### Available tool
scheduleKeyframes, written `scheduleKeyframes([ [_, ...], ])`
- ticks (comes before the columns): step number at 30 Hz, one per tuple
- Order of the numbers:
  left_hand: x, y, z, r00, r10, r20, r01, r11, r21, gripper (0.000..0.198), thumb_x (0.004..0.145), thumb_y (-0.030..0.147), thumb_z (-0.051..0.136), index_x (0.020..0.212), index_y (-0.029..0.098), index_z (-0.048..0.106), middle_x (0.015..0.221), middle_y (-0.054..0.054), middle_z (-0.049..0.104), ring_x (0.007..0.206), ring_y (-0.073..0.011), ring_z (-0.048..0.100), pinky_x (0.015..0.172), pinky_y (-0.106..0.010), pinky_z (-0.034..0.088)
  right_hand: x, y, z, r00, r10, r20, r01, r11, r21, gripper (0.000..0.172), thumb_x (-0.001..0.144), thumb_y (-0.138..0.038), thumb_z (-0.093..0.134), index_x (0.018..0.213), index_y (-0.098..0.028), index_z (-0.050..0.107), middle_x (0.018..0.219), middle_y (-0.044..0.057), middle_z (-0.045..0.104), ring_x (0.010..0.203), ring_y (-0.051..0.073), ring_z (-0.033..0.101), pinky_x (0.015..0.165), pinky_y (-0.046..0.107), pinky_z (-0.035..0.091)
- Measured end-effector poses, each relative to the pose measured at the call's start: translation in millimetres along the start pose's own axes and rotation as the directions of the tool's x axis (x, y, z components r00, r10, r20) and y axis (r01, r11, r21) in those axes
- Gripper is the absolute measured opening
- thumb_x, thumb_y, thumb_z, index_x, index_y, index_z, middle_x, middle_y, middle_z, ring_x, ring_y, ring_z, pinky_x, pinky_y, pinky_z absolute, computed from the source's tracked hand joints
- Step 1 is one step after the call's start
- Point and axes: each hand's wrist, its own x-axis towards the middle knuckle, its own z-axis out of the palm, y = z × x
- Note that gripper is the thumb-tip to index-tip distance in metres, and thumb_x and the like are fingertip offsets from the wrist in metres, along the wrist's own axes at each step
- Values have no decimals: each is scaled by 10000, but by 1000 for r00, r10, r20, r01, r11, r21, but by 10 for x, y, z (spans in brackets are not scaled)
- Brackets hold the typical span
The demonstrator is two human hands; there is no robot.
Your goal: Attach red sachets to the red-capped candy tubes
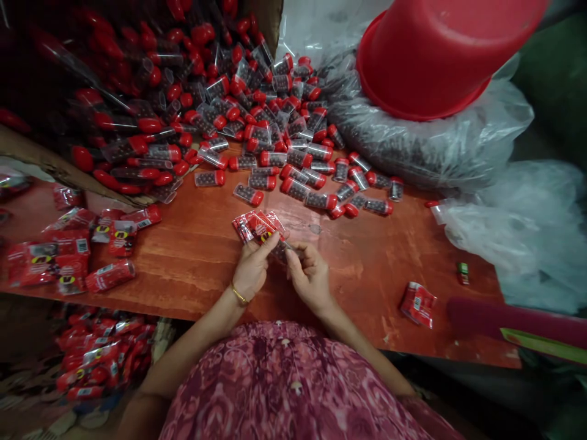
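Observation:
My left hand (250, 272), with a gold bracelet at the wrist, grips a small fan of red printed plastic packets (259, 226). The thumb presses on the top packet. Close against it, the fingers of my right hand (310, 275) are closed on a clear tube (280, 249) with dark contents, which meets the packets; whether it lies inside one I cannot tell. Beyond my hands lie many loose clear tubes (296, 188) with red caps and dark beads inside, spread over the reddish wooden table (192, 244).
A cardboard box (59, 156) spills capped tubes at the left. Filled red packets (71, 256) lie at the left edge, more in a pile below (105, 348). A red bucket (440, 55) sits on a stuffed plastic bag (413, 146). One red packet (418, 304) lies right.

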Motion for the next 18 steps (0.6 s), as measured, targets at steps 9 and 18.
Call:
scheduleKeyframes([
  [9,-66,-55,35,999,-2,38,1,999,43,319,577,401,761,701,141,624,595,25,582,472,-72,465,418,-200,354,58,-100,69,994,96,-55,-84,979,185,248,791,-424,570,857,-191,519,533,-80,519,367,51,444,372,179,372],
  [18,-94,-43,-4,997,14,73,-14,1000,1,309,616,394,750,715,113,669,622,4,589,511,-44,434,463,-167,332,182,-113,-51,957,121,263,-221,893,392,303,734,-446,652,865,-224,491,533,-73,592,449,102,585,529,234,494],
])
